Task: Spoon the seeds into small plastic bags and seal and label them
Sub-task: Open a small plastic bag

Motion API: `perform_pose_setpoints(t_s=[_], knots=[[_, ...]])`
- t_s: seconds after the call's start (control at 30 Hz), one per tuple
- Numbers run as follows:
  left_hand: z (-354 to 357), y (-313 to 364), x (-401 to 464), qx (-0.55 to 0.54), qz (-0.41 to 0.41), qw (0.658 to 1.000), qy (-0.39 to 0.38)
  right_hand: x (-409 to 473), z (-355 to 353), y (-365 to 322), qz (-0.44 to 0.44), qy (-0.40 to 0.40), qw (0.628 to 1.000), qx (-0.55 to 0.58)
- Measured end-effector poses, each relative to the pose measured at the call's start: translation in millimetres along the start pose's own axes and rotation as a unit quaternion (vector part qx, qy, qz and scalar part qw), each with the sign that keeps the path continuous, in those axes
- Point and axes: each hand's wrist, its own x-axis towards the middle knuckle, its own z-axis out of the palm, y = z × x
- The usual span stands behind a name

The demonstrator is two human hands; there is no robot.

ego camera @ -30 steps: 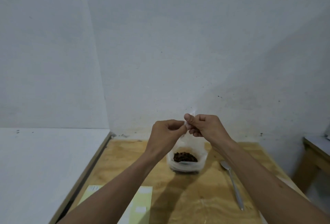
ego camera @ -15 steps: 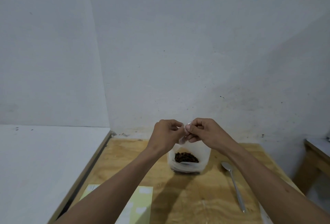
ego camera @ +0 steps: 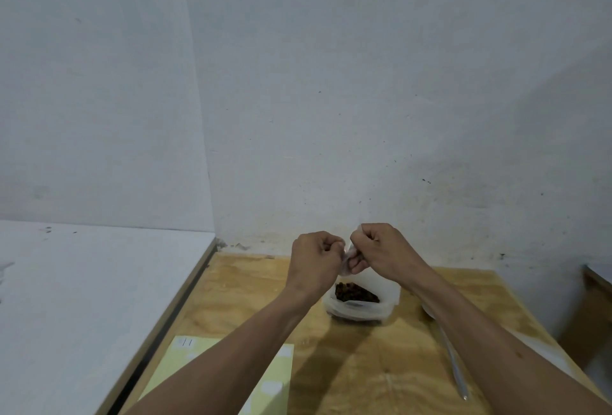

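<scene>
My left hand point(ego camera: 316, 257) and my right hand point(ego camera: 381, 250) are held close together above the table, both pinching a small clear plastic bag point(ego camera: 347, 262) between their fingertips. Most of the bag is hidden by the fingers. Below the hands stands a white plastic container point(ego camera: 361, 308) with dark brown seeds point(ego camera: 356, 294) inside. A metal spoon point(ego camera: 453, 361) lies on the wooden table point(ego camera: 364, 365) to the right, its bowl partly under my right forearm. A pale yellow label sheet point(ego camera: 275, 368) with white stickers lies at the near left, partly covered by my left forearm.
The white wall rises directly behind the table. A white surface point(ego camera: 82, 298) adjoins the table's left edge. A second wooden piece of furniture point(ego camera: 592, 298) stands apart at the far right.
Both hands have lowered a little and curled tighter over the small bag. The view has tilted slightly. The container and spoon have not moved.
</scene>
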Motion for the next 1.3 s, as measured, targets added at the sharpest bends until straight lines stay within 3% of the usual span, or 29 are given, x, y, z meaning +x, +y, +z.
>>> perform_pose_setpoints(t_s=[0.13,0.23,0.4,0.57,0.73,0.87,1.0,1.07,1.17,1.23,1.3], knots=[[7,6,-2,-0.042,-0.052,0.997,0.048,2,6,-1,-0.006,0.038,0.999,-0.036],[9,8,-4,-0.020,-0.023,0.999,0.041,0,9,2,0.001,0.059,0.998,-0.032],[0,7,1,0.047,0.030,0.998,0.006,-2,-3,4,0.084,-0.011,0.992,0.089],[-2,8,5,0.046,0.024,0.999,-0.016,-2,-9,1,0.037,-0.006,0.998,0.051],[3,11,1,0.041,-0.008,0.998,0.051,-3,-2,-3,0.022,0.042,0.999,-0.025],[-3,13,4,-0.006,-0.049,0.996,0.079,-8,1,-3,0.039,0.065,0.997,0.031],[-2,12,6,0.135,0.046,0.988,0.054,-6,-1,-7,0.047,0.055,0.997,-0.002],[-9,13,8,0.131,0.057,0.989,0.028,-3,-6,-10,0.040,0.063,0.997,0.004],[-25,9,13,0.038,0.045,0.991,-0.122,2,-17,-11,0.039,0.059,0.996,0.059],[-35,8,15,0.054,0.051,0.979,-0.191,4,-23,-12,0.036,0.041,0.996,0.070],[-40,8,18,0.095,0.088,0.969,-0.212,4,-27,-15,0.031,0.006,0.997,0.072]])
